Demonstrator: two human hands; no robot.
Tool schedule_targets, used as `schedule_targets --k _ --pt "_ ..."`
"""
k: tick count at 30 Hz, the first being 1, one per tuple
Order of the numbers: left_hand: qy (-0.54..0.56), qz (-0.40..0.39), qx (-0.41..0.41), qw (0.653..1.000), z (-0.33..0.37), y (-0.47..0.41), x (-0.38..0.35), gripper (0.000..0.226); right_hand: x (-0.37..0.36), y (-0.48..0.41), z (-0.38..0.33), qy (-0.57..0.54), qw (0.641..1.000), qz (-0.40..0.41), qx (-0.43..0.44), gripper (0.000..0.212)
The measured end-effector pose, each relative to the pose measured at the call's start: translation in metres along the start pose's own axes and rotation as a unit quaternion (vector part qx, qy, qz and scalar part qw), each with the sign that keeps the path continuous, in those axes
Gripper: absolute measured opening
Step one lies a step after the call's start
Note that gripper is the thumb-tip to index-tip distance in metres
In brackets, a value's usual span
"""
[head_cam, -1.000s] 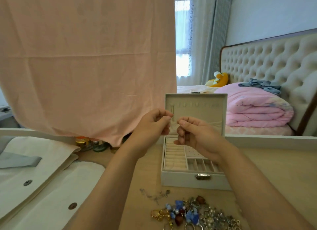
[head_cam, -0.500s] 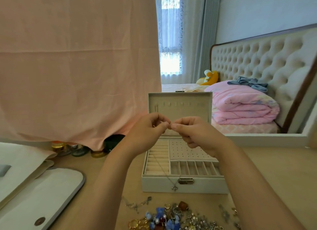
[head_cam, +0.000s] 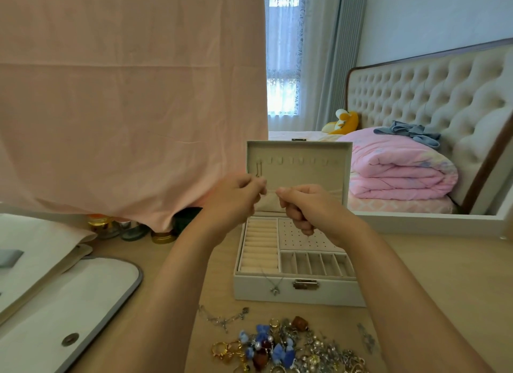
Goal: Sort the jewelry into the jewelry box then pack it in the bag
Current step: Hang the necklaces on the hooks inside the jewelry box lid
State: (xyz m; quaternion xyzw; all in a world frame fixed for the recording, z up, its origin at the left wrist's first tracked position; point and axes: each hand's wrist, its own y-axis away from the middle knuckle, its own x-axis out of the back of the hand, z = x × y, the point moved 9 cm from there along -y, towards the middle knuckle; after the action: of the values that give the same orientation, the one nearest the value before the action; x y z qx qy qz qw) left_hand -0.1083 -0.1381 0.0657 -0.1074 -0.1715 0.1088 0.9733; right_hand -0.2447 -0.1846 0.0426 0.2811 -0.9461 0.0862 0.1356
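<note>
The white fabric bag [head_cam: 83, 303] is lying left on the wooden tabletop [head_cam: 430, 275]. The left hand [head_cam: 233, 197] and right hand [head_cam: 308, 206] are each pinching the thin silver pendant necklace [head_cam: 274, 289], grip clamped on its chain, pendant dangling before the open grey jewelry box [head_cam: 333, 292]. Spreading the chain taut is advisable before hooking it inside the lid.

Grey-white jewelry box [head_cam: 297, 290], beige-lined; pink cloth [head_cam: 125, 94]; pink quilt [head_cam: 399, 164]; blue, gold, silver jewelry [head_cam: 280, 347].

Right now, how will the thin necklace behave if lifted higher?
Likely floppy: necklace sags below left hand and right hand, pendant lowest. Probably light: a mere pinch holds it. Pendant may swing and catch the box latch.
</note>
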Motion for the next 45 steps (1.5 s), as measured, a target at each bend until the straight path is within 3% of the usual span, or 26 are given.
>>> schedule_targets --k 4,6,8,11,14,20,24,29,34,41,45 --pt "0.262 -0.012 0.037 0.964 -0.006 -0.002 0.003 0.024 -0.001 0.001 -0.002 -0.021 0.999 -0.016 0.018 0.029" --pt "0.366 -0.025 0.045 0.929 -0.007 -0.004 0.001 0.023 0.006 0.000 -0.007 -0.044 0.998 0.023 0.045 0.028" --pt "0.387 -0.026 0.042 0.921 -0.008 -0.005 0.001 0.020 0.021 -0.001 -0.012 -0.058 0.991 0.096 0.071 0.027" --pt "0.302 -0.007 0.017 0.953 -0.010 -0.007 0.005 0.014 0.037 -0.002 -0.017 -0.030 0.976 0.181 0.115 0.025" --pt "0.223 0.024 0.007 0.975 -0.014 -0.006 0.009 0.012 0.036 -0.004 -0.016 -0.002 0.973 0.194 0.127 0.023" --pt "0.120 0.041 0.027 0.992 -0.025 -0.004 0.003 0.016 0.012 -0.012 0.014 0.010 0.995 0.102 0.014 0.018" --pt "0.057 0.013 0.000 0.998 -0.017 -0.002 -0.003 0.016 -0.003 -0.015 0.012 0.011 0.999 0.041 0.029 0.050" --pt "-0.027 -0.023 -0.040 0.999 -0.003 0.002 -0.005 0.018 -0.018 -0.008 0.000 -0.033 0.997 -0.031 0.056 0.022" --pt "-0.107 0.014 -0.049 0.993 -0.005 -0.003 -0.001 0.016 0.004 -0.010 0.009 0.011 0.998 0.043 0.039 0.026" --pt "-0.088 0.047 -0.052 0.994 -0.014 -0.012 -0.003 0.017 0.018 -0.014 0.012 -0.008 0.995 0.085 0.044 0.017" --pt "-0.112 0.097 -0.060 0.987 -0.009 -0.025 0.004 0.016 0.041 -0.023 -0.002 0.061 0.982 0.168 0.063 0.009"
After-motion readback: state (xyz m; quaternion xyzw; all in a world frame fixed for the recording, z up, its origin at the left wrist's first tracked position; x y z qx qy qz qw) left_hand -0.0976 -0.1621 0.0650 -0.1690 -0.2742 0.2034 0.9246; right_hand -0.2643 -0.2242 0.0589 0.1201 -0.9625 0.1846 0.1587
